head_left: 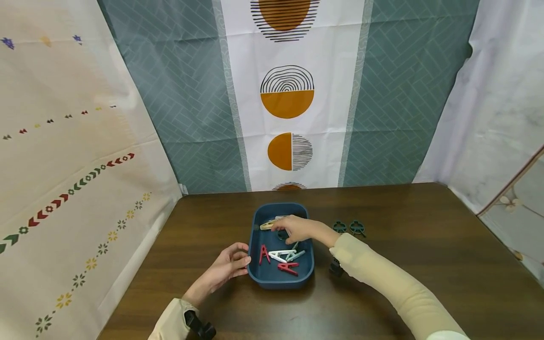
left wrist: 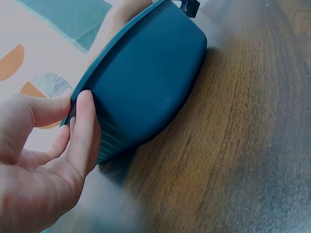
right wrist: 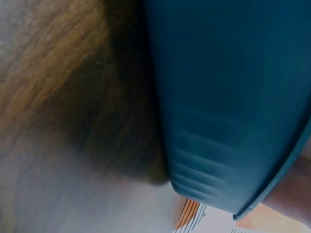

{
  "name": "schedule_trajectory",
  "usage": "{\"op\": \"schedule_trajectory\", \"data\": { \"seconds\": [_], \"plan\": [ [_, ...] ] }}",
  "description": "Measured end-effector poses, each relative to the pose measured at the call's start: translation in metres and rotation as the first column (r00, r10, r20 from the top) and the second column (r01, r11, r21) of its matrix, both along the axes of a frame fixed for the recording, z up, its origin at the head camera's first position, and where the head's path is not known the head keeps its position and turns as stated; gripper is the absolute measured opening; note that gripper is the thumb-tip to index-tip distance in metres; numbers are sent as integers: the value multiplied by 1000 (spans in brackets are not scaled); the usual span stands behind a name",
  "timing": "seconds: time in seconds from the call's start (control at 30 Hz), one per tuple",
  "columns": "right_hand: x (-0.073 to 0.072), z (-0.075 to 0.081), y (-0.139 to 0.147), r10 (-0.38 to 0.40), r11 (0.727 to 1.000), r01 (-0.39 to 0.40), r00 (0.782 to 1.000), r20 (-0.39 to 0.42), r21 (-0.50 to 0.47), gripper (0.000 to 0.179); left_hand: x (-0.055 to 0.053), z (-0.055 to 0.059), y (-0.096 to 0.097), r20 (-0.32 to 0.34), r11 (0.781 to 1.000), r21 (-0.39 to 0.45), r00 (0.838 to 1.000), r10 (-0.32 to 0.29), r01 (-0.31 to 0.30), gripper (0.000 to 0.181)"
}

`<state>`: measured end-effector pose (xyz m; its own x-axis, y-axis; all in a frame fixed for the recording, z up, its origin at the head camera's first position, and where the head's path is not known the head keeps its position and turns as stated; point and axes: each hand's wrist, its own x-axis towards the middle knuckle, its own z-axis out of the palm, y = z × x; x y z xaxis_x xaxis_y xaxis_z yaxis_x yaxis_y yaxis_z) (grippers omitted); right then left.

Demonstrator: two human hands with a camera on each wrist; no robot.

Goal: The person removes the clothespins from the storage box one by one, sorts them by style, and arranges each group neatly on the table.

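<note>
A blue plastic basket (head_left: 280, 285) stands on the table with several clothespins in it. My left hand (head_left: 231, 264) pinches its left rim, the thumb over the edge and fingers against the outer wall, as the left wrist view shows. My right hand (head_left: 297, 229) reaches into the basket, fingers pointing down. Between its thumb and fingers lies a dark green round clip (head_left: 282, 234); whether they grip it cannot be made out. Beside the fingertips is a cream clothespin (head_left: 267, 225). Nearer the front lie a red clothespin (head_left: 288, 268), a white clothespin (head_left: 280, 255) and a pale green clothespin (head_left: 296, 255).
Two dark green round clips, a left clip (head_left: 339, 227) and a right clip (head_left: 357, 227), lie on the brown wooden table (head_left: 403, 236) to the right of the basket. Patterned cloths (head_left: 191, 94) hang behind the table and at both sides.
</note>
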<state>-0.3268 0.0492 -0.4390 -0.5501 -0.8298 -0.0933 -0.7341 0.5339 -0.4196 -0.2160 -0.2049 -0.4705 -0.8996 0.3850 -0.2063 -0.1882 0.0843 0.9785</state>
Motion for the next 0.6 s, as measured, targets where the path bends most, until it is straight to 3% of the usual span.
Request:
{"op": "schedule_trajectory", "data": {
  "seconds": [0.4,0.6],
  "plan": [
    [-2,-4,-8,-54,997,57,997,-52,54,51,1,1,1,21,1000,-5,1000,17,-17,55],
    [2,-9,-18,-105,991,115,986,-127,75,50,1,1,1,18,1000,2,1000,4,-4,55]
  ]
}}
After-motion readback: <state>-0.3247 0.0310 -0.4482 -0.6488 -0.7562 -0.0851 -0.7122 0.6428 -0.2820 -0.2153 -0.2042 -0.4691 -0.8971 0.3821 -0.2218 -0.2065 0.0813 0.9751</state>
